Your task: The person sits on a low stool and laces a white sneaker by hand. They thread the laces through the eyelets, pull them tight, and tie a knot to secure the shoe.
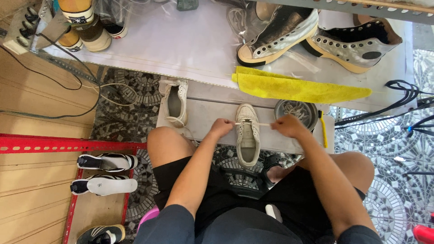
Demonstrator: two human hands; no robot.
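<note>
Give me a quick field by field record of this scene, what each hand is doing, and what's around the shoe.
left hand: pinches one end of the white lace, left of the shoe
right hand: pulls the other lace end, right of the shoe
lace: stretched taut across the shoe
white sneaker: sole down on the grey bench, toe away from the person
second white sneaker: left end of the bench
metal bowl: right of the shoe, laces inside
yellow cloth: on the shelf edge above
silver high-tops: on the shelf
</note>
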